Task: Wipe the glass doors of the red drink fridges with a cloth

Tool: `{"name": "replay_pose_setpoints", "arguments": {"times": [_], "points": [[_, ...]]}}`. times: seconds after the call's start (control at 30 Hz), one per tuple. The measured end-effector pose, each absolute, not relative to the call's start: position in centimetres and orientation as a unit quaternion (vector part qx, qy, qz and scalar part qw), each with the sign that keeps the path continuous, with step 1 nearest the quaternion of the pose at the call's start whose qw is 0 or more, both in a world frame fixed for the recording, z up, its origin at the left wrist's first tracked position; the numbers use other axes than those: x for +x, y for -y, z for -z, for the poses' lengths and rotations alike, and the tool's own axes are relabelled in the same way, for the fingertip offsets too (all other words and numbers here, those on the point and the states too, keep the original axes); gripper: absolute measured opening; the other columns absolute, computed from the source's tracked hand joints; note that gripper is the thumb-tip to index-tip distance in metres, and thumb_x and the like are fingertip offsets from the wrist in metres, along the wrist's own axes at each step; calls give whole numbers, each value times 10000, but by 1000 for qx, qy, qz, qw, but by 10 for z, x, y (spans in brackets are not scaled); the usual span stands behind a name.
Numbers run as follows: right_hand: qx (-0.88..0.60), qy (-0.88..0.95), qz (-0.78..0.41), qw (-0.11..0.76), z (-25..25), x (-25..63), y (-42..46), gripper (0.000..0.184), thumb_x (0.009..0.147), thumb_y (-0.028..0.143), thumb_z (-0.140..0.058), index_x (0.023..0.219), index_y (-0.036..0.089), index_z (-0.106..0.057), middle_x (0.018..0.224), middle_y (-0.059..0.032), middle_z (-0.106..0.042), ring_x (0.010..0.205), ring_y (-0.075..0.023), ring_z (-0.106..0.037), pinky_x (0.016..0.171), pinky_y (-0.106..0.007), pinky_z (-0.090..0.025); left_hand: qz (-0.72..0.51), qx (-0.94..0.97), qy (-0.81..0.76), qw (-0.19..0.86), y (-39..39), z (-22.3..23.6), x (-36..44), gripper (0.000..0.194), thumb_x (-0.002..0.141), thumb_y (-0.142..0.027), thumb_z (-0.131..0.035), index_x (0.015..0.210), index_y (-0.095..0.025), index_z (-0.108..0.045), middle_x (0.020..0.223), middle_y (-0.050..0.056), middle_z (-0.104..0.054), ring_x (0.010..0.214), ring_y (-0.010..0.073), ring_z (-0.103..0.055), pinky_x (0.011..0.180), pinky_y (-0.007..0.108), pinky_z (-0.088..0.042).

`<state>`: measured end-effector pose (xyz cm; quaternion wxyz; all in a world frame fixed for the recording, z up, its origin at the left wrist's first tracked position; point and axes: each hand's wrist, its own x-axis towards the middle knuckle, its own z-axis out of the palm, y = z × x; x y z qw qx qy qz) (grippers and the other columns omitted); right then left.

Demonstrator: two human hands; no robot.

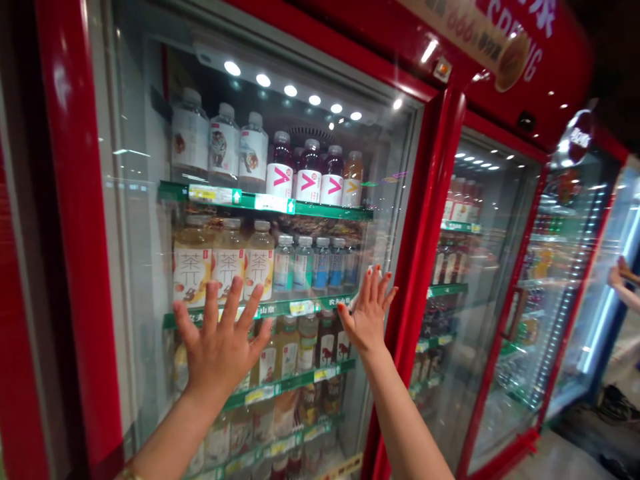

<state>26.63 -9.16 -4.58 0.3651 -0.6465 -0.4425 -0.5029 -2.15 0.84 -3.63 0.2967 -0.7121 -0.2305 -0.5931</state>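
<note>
Both hands are raised before the glass door (135, 267) of a red-framed drinks fridge. My left hand (223, 350) has its fingers spread and holds nothing, in front of the tea bottles (193, 263) on the second shelf. Near the door's right side is my right hand (369, 313), also spread and holding nothing. Whether either palm touches the glass I cannot tell. Behind the glass stand white-labelled bottles (224, 143) and dark bottles with a pink mark (309, 177) on the top shelf. Small blue-labelled bottles (321, 265) stand on the second shelf.
The red door frame (80, 233) runs down the left. To the right, a second fridge door (493, 320) and further fridges recede along the row. At the far right edge another person's arm (625, 280) shows. Grey floor (570, 453) lies at the lower right.
</note>
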Motion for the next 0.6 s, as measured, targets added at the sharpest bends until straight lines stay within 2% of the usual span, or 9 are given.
{"name": "replay_pose_setpoints", "arguments": {"times": [0.07, 0.17, 0.23, 0.3, 0.4, 0.47, 0.53, 0.6], "points": [[-641, 441, 509, 368, 33, 262, 87, 1023, 1064, 781, -329, 1780, 215, 131, 1884, -134, 87, 1732, -418, 151, 1325, -817, -71, 589, -715, 231, 297, -8, 36, -22, 864, 1028, -476, -699, 1760, -324, -267, 1825, 82, -257, 1751, 305, -33, 1391, 671, 102], [-632, 457, 527, 337, 24, 243, 82, 1142, 996, 803, -528, 1776, 304, 141, 1876, -120, 158, 1724, -476, 127, 1306, -843, -92, 587, -721, 222, 293, -8, 36, -24, 868, 1026, -454, -706, 1761, -331, -261, 1831, 80, -245, 1751, 306, -24, 1385, 681, 108], [-633, 469, 530, 315, 27, 234, 82, 1220, 925, 798, -671, 1778, 380, 93, 1871, -111, 186, 1713, -518, 119, 1283, -872, -101, 588, -724, 218, 288, -8, 37, -24, 876, 1020, -436, -718, 1760, -328, -262, 1830, 84, -248, 1751, 312, -21, 1381, 687, 110], [-638, 478, 525, 299, 31, 229, 84, 1236, 884, 795, -733, 1779, 428, 36, 1868, -101, 205, 1707, -532, 124, 1276, -878, -110, 589, -725, 219, 281, -9, 37, -24, 883, 1012, -423, -730, 1759, -324, -269, 1824, 94, -263, 1750, 324, -31, 1377, 698, 104], [-640, 483, 523, 289, 37, 231, 87, 1206, 898, 781, -729, 1782, 429, 12, 1868, -98, 207, 1712, -524, 111, 1291, -856, -135, 592, -727, 215, 273, -10, 38, -24, 888, 1009, -430, -734, 1758, -342, -265, 1821, 87, -273, 1750, 326, -39, 1375, 702, 103], [-631, 486, 532, 288, 41, 234, 88, 1227, 915, 778, -701, 1782, 384, 72, 1866, -114, 206, 1715, -511, 109, 1304, -838, -138, 594, -728, 210, 270, -11, 38, -23, 886, 1012, -445, -729, 1758, -354, -260, 1824, 75, -266, 1751, 315, -28, 1379, 685, 117], [-620, 496, 539, 279, 47, 240, 90, 1233, 930, 790, -653, 1777, 344, 124, 1867, -119, 201, 1721, -488, 118, 1319, -822, -119, 594, -728, 211, 270, -11, 38, -23, 881, 1018, -459, -718, 1759, -361, -252, 1827, 64, -257, 1751, 302, -14, 1383, 667, 127], [-610, 515, 540, 267, 53, 248, 93, 1156, 967, 784, -576, 1781, 335, 110, 1875, -100, 178, 1728, -455, 128, 1333, -803, -92, 591, -728, 218, 271, -11, 39, -23, 878, 1024, -474, -704, 1761, -371, -237, 1830, 55, -247, 1751, 297, -7, 1383, 665, 131]]}}
